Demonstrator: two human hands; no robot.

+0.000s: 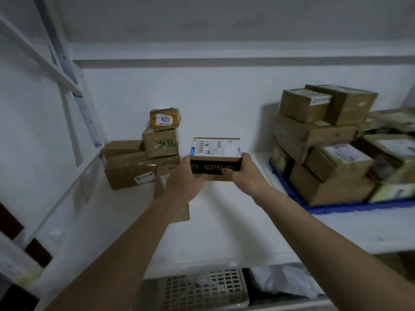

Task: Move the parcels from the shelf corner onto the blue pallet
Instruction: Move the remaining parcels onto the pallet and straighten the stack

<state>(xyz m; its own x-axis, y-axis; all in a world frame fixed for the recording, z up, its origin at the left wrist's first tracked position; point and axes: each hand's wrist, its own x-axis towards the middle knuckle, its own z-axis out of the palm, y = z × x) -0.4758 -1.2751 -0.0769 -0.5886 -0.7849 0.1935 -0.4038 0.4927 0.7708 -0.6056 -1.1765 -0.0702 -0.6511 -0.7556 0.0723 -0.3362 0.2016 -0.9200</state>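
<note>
I hold a small cardboard parcel [215,153] with a white label on top and a black printed side, above the white shelf. My left hand [186,176] grips its left end and my right hand [244,173] grips its right end. A pile of brown parcels [143,158] sits in the shelf's back left corner, topped by a small one labelled 4023 [165,118]. To the right lies the blue pallet [336,208], stacked with several brown parcels [325,140].
A flat brown parcel [177,212] lies on the shelf under my left forearm. The white shelf surface [224,216] runs between corner pile and pallet. A white upright post [74,86] stands at left. Below the shelf are a perforated grey crate [202,288] and a white bag [283,283].
</note>
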